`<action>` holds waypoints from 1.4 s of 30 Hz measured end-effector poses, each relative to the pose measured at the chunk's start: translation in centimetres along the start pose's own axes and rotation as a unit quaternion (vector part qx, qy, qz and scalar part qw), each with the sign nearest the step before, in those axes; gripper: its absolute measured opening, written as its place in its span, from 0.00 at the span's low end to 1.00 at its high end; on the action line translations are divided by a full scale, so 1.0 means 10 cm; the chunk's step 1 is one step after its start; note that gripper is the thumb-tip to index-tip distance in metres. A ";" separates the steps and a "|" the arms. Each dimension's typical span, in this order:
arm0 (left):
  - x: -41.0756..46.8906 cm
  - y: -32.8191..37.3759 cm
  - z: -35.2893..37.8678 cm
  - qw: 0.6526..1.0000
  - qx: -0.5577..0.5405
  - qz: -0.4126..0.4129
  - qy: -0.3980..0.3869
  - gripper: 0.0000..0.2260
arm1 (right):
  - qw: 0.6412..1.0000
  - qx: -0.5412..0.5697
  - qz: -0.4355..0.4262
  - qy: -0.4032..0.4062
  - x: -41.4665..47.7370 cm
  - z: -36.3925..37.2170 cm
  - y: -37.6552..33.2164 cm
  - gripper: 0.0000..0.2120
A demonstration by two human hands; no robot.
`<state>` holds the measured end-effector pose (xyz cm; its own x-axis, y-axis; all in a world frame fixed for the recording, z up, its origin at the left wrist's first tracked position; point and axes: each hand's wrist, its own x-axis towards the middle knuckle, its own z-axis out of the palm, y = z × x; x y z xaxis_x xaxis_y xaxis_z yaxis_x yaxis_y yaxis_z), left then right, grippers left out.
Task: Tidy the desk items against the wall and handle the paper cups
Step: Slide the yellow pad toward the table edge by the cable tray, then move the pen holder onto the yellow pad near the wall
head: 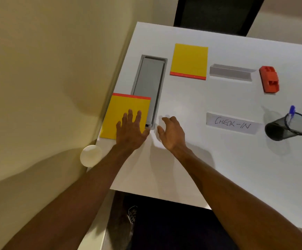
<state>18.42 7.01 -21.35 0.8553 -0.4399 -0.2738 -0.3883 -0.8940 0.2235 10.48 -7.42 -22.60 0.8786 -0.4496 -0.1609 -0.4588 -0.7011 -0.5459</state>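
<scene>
Against the beige wall (38,69), a yellow pad with a red binding strip (123,112) is pressed flat on the white desk (200,159) under the left hand (131,130) (fingers spread). Beside it, the right hand (172,132) is held loosely open, empty. One white paper cup (90,155) is seen at the desk's wall edge.

Left hand (131,129) covered near corner of yellow pad (125,116), pad hid part of grey tray (149,83), pen (291,112) mostly hidden inside mesh cup (287,126), desk (236,159) cut off at right edge
</scene>
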 end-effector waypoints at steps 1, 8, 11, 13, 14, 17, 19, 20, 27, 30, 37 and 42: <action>-0.01 0.12 -0.01 1.000 -0.001 0.010 0.004 0.35 | 1.000 0.007 0.001 0.012 -0.05 -0.09 0.08 0.21; -0.11 1.15 0.19 0.992 -0.009 0.127 0.022 0.35 | 0.975 0.086 0.118 0.171 -0.52 -0.70 1.05 0.17; -0.23 1.55 0.46 0.984 -0.014 0.176 -0.010 0.36 | 0.951 0.099 0.176 0.234 -0.72 -0.93 1.54 0.17; -0.32 1.78 0.67 0.980 -0.017 0.194 -0.035 0.35 | 0.930 0.118 0.218 0.273 -0.85 -1.06 1.85 0.18; -0.36 1.89 0.78 0.977 -0.011 0.208 -0.041 0.35 | 0.917 0.128 0.240 0.292 -0.90 -1.12 2.00 0.20; -0.48 2.19 1.09 0.965 0.031 0.257 -0.035 0.33 | 0.879 0.153 0.303 0.336 -1.00 -1.26 2.39 0.30; -0.53 2.36 1.27 0.964 0.028 0.263 -0.020 0.33 | 0.861 0.173 0.325 0.350 -1.01 -1.34 2.61 0.37; -0.54 2.43 1.35 0.966 0.019 0.256 -0.015 0.33 | 0.857 0.188 0.327 0.351 -0.99 -1.37 2.71 0.40; -0.52 2.54 1.76 0.970 0.081 0.229 0.025 0.35 | 0.854 0.269 0.288 0.338 -0.63 -1.53 3.28 0.53; -0.49 2.52 1.82 0.969 0.082 0.230 0.040 0.35 | 0.848 0.297 0.272 0.344 -0.48 -1.55 3.38 0.53; -0.48 2.52 1.85 0.968 0.075 0.234 0.054 0.36 | 0.840 0.281 0.275 0.375 -0.28 -1.62 3.44 0.51; -0.48 2.52 1.86 0.967 0.077 0.234 0.059 0.36 | 0.838 0.268 0.258 0.399 -0.21 -1.69 3.46 0.44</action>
<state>-1.85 -15.00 -31.76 0.6036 -0.7946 -0.0654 -0.7808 -0.6057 0.1531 -9.43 -40.07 -27.26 0.1140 -0.9935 -0.0044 -0.4376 -0.0463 -0.8980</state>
